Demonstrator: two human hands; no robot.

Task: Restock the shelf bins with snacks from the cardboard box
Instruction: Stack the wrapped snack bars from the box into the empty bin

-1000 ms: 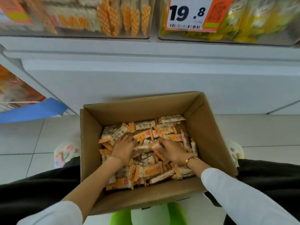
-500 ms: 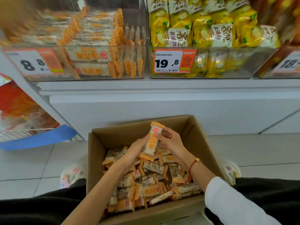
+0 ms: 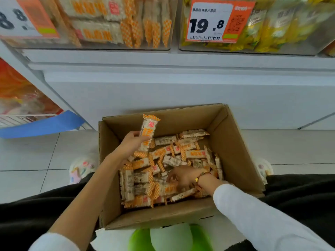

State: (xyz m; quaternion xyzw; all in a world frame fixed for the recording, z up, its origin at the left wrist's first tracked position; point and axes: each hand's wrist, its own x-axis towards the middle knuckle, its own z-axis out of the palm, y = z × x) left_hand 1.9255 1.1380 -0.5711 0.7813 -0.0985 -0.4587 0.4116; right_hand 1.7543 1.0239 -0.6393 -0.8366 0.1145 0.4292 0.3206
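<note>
An open cardboard box point(image 3: 233, 142) sits on the floor between my knees, holding several orange-and-white snack bars point(image 3: 194, 153). My left hand point(image 3: 131, 144) grips one snack bar point(image 3: 148, 131) upright above the box's left side. My right hand point(image 3: 183, 175) is down among the bars at the box's near right, fingers curled into the pile; whether it holds one I cannot tell. Above, a clear shelf bin point(image 3: 116, 24) holds the same kind of bars.
A second clear bin point(image 3: 268, 33) of yellow snack bags with a 19.8 price tag point(image 3: 213, 20) stands to the right. A white shelf front point(image 3: 163, 84) rises behind the box. A blue-edged rack point(image 3: 36, 124) is at left. A green stool point(image 3: 172, 238) lies below.
Both hands held one bar together above the box half a second ago. Now my left hand alone holds it up, and my right hand has dropped back into the pile.
</note>
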